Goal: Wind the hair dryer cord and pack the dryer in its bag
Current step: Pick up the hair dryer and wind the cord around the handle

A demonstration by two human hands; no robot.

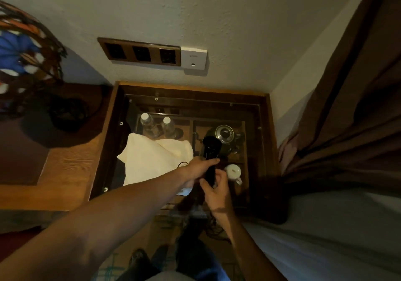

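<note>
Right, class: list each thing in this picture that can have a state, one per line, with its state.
Dryer: held over the tray, both hands on its handle.
Left hand: grips the dryer.
Right hand: grips the handle's lower end.
Bag: lying flat, dryer not inside.
Bottles: upright, capped.
Kettle: lid on.
Cup: upright on the tray.

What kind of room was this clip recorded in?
Most likely a hotel guest room. A glass-topped wooden cabinet holds two water bottles, a kettle and a white cup, like a guest amenity set; a stained-glass lamp stands beside it and brown curtains hang nearby.
</note>
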